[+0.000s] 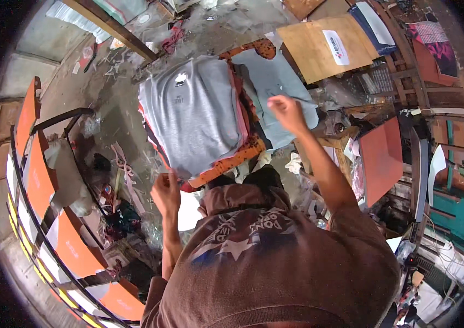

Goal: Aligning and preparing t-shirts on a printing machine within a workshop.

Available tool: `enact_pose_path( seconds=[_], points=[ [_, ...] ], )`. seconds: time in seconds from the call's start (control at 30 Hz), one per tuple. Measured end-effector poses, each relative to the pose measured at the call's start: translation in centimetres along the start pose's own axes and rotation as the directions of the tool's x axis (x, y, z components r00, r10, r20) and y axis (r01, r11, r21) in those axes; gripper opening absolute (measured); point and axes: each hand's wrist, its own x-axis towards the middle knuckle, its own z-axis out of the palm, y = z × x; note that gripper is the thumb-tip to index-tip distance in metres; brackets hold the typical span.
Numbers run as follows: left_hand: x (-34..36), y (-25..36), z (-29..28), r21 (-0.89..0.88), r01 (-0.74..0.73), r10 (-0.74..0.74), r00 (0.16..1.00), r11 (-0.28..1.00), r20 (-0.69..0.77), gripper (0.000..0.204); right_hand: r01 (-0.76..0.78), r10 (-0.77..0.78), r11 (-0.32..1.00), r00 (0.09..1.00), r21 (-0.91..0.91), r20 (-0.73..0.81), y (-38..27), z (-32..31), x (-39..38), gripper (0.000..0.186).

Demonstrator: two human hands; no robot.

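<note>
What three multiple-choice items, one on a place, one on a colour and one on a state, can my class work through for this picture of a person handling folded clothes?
1. Where is the right hand?
A. on the light blue-grey garment
B. on the orange boards
C. on the person's own shirt

2. What colour is the top garment of the stack?
A. red
B. grey
C. green

3. How does that top garment lie?
A. crumpled in a ball
B. hung on a rail
C. folded flat

Answers:
1 A: the hand rests on the blue-grey cloth beside the stack.
2 B: a grey shirt with a small white mark covers the pile.
3 C: it lies smooth and squared on the pile, with the left hand at its near edge.
</note>
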Motion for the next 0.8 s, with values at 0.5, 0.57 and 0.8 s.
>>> enact_pose_path(
  seconds=[0.5, 0.57, 0.8],
  points=[
    [12.3, 26.2, 28.2, -0.071, -0.956, 0.832, 0.210, 0.285, 0.513, 0.053, 0.156, -0.130, 0.985, 0.955, -0.075, 0.267, 11.5, -10.2, 3.8, 0.020],
    [13.3, 27.5, 29.8, -0.110, -0.945, 0.799, 0.194, 0.308, 0.569, 0.048, 0.239, -0.165, 0.947, 0.936, -0.214, 0.312, 10.2, -12.7, 5.2, 0.022],
    [15.3, 35.8, 20.8, -0.207, -0.802, 0.789, 0.440, 0.560, 0.430, 0.036, 0.280, -0.218, 0.922, 0.947, -0.268, 0.237, 1.2, -20.2, 13.8, 0.023]
  ],
)
